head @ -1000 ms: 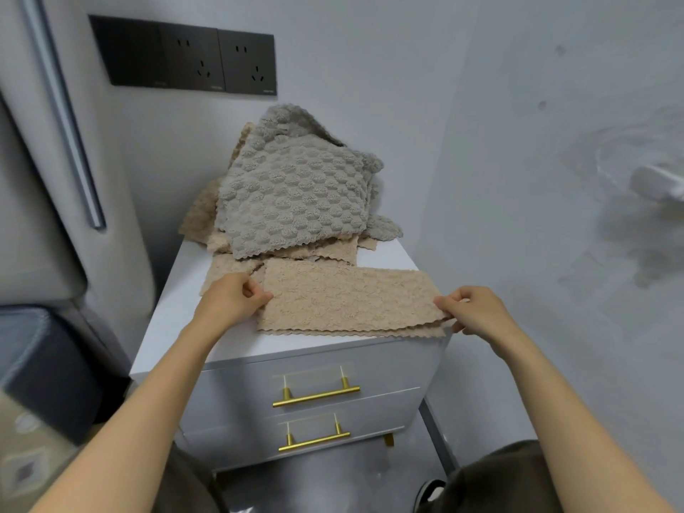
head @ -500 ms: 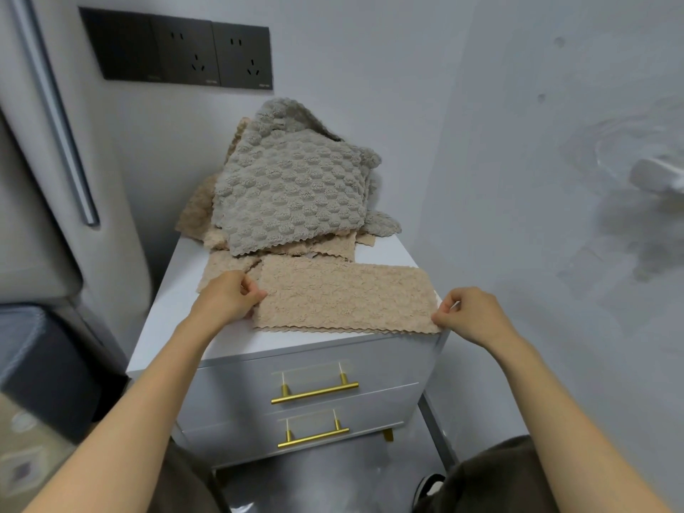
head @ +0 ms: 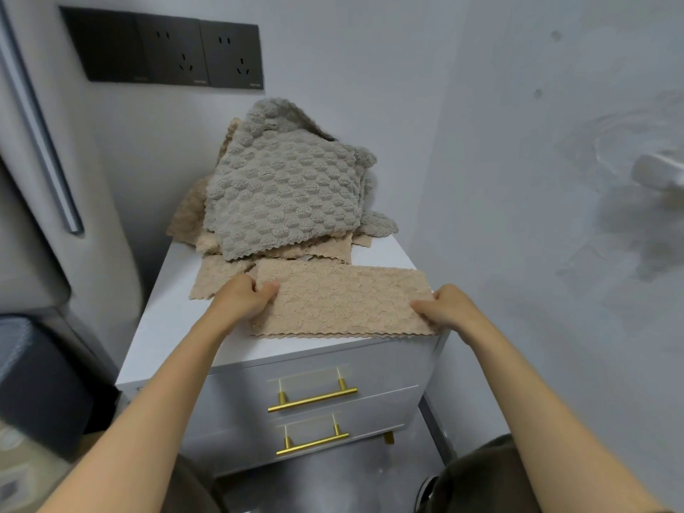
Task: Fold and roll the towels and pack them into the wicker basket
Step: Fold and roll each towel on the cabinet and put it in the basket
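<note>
- Currently, a beige towel [head: 344, 301] — folded into a long strip — is laid flat across the front of the white desk [head: 174, 327], with its scalloped edge lying along the desk's front edge.
- The strip's left end is held by the left hand [head: 242, 298]: the thumb is laid on top and the fingers are curled at the end, so the grip is closed on the cloth.
- The right end is pinched by the right hand [head: 449, 307], thumb on top, the grip likewise closed on the towel.
- Behind the strip, a grey towel [head: 285, 201] is heaped on further beige towels [head: 218, 274] against the back wall.
- Two gold handles [head: 312, 399] are seen on the desk's drawers, and a dark socket panel [head: 166, 53] is fixed on the wall above.
</note>
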### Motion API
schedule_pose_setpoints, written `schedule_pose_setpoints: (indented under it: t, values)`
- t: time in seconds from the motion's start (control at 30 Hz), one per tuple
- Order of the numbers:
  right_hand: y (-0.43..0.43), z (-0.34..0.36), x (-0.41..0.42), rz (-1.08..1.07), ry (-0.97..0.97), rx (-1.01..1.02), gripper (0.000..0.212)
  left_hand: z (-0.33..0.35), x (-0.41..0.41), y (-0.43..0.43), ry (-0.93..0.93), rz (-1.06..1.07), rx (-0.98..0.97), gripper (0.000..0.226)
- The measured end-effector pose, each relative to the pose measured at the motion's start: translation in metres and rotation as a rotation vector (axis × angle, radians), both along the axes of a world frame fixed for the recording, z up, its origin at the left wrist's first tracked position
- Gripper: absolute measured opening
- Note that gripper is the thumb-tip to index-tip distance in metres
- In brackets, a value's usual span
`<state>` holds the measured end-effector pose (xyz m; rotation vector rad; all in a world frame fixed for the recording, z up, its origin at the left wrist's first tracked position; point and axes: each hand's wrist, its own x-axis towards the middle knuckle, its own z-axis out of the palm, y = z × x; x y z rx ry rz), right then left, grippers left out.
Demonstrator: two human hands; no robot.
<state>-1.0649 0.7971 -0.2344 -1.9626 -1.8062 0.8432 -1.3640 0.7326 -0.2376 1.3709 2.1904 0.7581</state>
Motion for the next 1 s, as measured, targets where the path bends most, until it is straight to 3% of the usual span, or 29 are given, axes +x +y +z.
schedule_pose_setpoints:
  t: [0.17,0.27,0.43,0.63,0.77,0.87,1.0]
  values:
    - [0.008,0.006,-0.002,0.002,-0.131,0.117,0.011,0.011,0.005,0.001,-0.257,-0.023,0.111,0.039]
    - [0.015,0.011,-0.003,-0.066,-0.166,0.235,0.023,0.021,0.014,-0.006,-0.504,-0.058,0.108,0.034]
    - [0.034,0.016,-0.008,-0.121,-0.066,0.494,0.042,0.023,0.037,-0.013,-0.682,-0.072,0.089,0.033]
    - [0.065,0.020,-0.024,-0.130,-0.018,0.717,0.039,0.014,0.072,-0.014,-1.062,0.073,0.103,0.021]
    - [0.083,0.019,-0.032,-0.109,0.136,0.702,0.033,-0.003,0.093,-0.014,-1.293,0.127,0.005,0.027]
    - [0.085,0.014,-0.030,-0.006,0.223,0.562,0.041,-0.006,0.100,-0.015,-1.254,0.114,-0.076,0.033]
    - [0.078,0.015,-0.023,0.084,0.231,0.447,0.040,0.003,0.096,-0.016,-1.190,-0.003,-0.158,0.021]
